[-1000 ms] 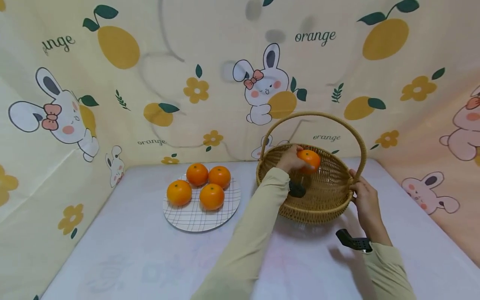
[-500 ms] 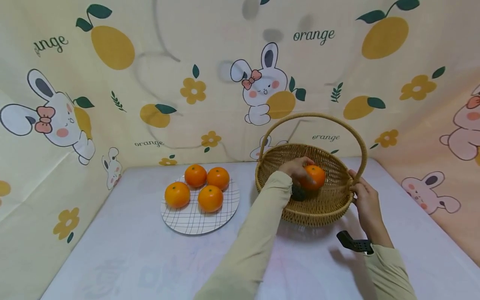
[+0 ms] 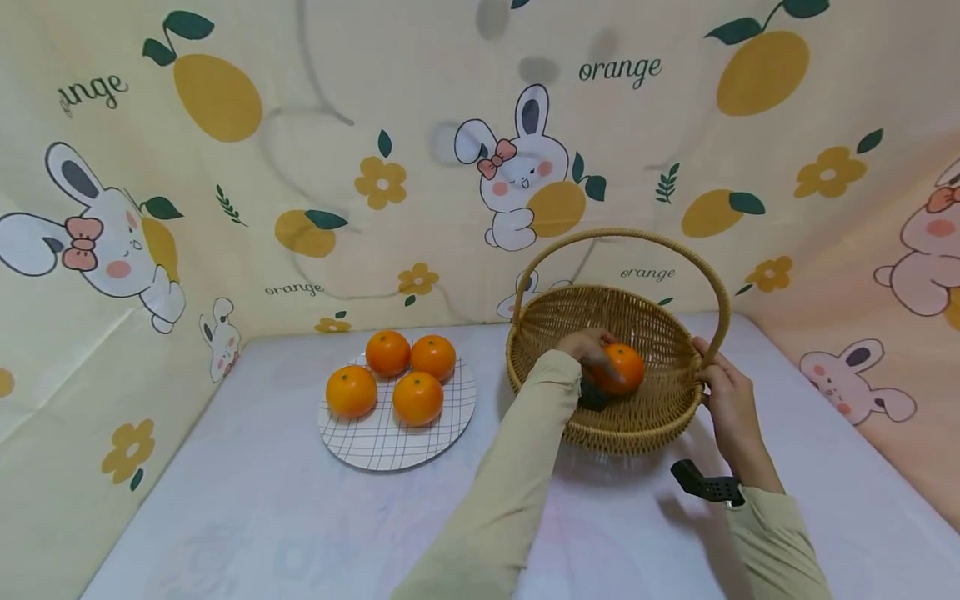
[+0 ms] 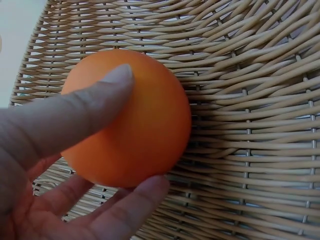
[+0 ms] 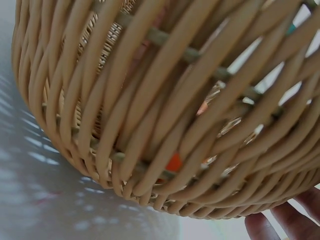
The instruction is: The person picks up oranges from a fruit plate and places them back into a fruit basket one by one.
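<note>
Inside the wicker basket [image 3: 630, 429], my left hand [image 3: 592, 348] holds an orange [image 3: 624, 369] low against the weave. In the left wrist view the thumb lies across the orange [image 4: 155, 125] and the fingers curl beneath it. My right hand [image 3: 729, 402] grips the basket's right rim by the base of the handle. In the right wrist view the woven wall [image 5: 165, 100] fills most of the picture, with a few fingertips [image 5: 295, 220] at the lower right and bits of orange showing through gaps.
Left of the basket, a round white plate with a grid pattern [image 3: 375, 450] bears several oranges [image 3: 417, 398]. Both stand on a white tabletop [image 3: 300, 517]. A printed cloth backdrop [image 3: 420, 100] rises behind and at the sides.
My left hand has lowered the orange from the upper back of the basket down toward its bottom. The right hand keeps its grip on the rim.
</note>
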### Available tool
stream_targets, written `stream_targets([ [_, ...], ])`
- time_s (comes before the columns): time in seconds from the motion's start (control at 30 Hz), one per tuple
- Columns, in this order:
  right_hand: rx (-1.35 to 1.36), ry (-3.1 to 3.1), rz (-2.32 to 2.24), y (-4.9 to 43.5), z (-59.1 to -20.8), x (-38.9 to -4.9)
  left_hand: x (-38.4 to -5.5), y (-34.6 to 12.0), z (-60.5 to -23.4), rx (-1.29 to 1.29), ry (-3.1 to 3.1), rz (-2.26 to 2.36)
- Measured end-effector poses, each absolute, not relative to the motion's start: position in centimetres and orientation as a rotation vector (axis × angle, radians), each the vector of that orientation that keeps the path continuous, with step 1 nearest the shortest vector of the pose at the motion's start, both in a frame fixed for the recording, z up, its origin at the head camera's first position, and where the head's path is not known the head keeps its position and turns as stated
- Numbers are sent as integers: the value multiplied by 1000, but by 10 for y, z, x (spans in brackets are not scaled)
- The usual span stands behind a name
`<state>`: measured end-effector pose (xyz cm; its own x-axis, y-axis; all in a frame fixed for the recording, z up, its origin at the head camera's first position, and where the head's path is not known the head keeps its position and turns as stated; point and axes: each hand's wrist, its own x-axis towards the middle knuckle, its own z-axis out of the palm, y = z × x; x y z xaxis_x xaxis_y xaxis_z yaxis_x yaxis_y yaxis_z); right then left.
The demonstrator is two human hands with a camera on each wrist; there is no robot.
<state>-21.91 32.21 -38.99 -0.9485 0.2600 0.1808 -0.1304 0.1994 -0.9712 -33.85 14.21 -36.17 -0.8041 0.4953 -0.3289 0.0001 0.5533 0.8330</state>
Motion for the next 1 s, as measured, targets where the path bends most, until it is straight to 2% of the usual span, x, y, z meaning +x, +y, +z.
stream_targets([
  [0.2, -94, -2125, 1870, 323, -390, -220, -353, 149, -370, 420, 2266, 1132],
  [0.4, -93, -2112, 1881, 323, -392, -220, -338, 146, -356, 432, 2354, 1051],
  [0.6, -108, -2108, 1921, 323, -391, -221, -337, 144, -348, 445, 2417, 997],
  [0.83, -116, -2096, 1936, 322, -390, -220, -335, 132, -331, 509, 2432, 1046],
  [1.0, -97, -2070, 1954, 323, -391, -219, -330, 121, -320, 503, 2353, 1245],
])
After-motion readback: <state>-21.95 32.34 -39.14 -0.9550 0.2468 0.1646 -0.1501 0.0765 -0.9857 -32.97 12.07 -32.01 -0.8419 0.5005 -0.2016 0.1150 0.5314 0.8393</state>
